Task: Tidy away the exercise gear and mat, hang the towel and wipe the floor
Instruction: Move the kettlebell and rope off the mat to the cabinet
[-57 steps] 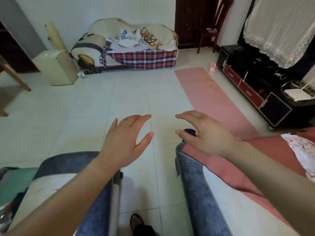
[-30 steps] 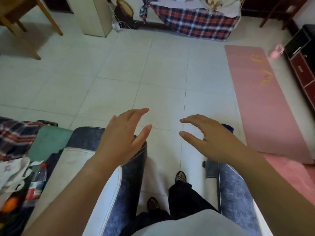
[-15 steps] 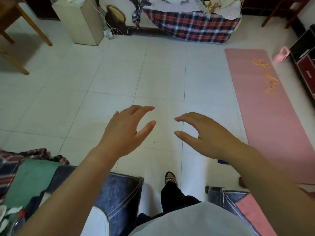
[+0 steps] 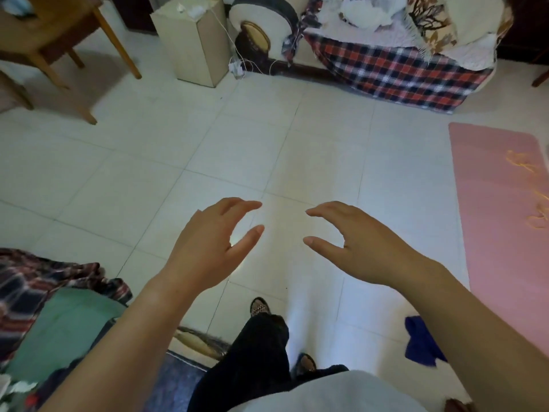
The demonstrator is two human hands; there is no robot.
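My left hand (image 4: 208, 248) and my right hand (image 4: 365, 245) hover side by side over the white tiled floor (image 4: 237, 150), fingers curved and apart, holding nothing. A pink exercise mat (image 4: 502, 209) lies flat along the right edge, with a yellow rope (image 4: 531, 191) coiled on it. A dark blue cloth (image 4: 421, 343) lies crumpled on the floor under my right forearm, partly hidden by it. My dark trouser leg and shoes show at the bottom centre.
A sofa with a red plaid cover (image 4: 395, 69) stands at the back. A cream box (image 4: 193, 40) with white cables and a wooden table leg (image 4: 118, 46) are at the back left. Piled plaid and green fabric (image 4: 53, 307) sits at the lower left.
The view has moved forward past the blue-grey seats and turned left. The mat has slid toward the right edge and the blue cloth has come into view. Both hands keep the same open pose.
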